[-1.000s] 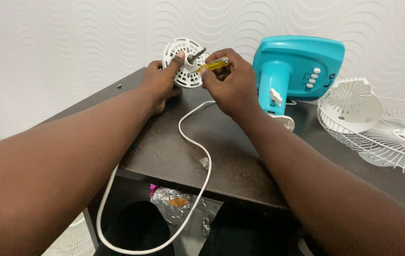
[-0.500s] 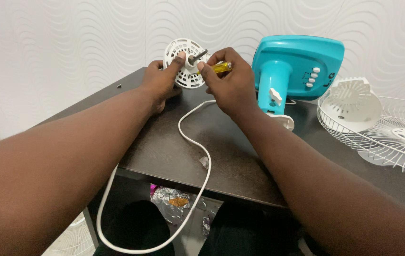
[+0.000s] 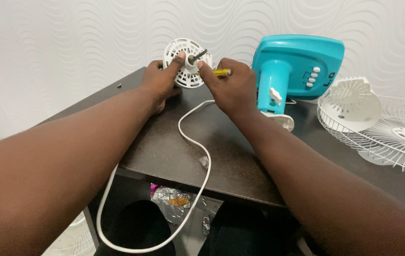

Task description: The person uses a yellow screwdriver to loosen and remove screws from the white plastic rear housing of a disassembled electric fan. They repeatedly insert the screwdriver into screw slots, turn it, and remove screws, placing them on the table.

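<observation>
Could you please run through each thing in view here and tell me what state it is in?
Left hand: gripping the rim of the round white motor housing, held upright.
Right hand: closed on a yellow-handled screwdriver, thumb on the housing.
Metal shaft: bare, sticking out.
Teal fan base: lying tipped on the dark table.
White cord: loose, trailing off the table edge.
Wire grilles: detached, lying flat.
White blade: removed, resting in a grille.

Little differs across the second. Right hand [image 3: 233,87] shifts slightly left along the yellow screwdriver [image 3: 216,73], thumb now closer to the white motor housing [image 3: 187,62]. Left hand [image 3: 162,80] creeps fractionally higher on it.
</observation>
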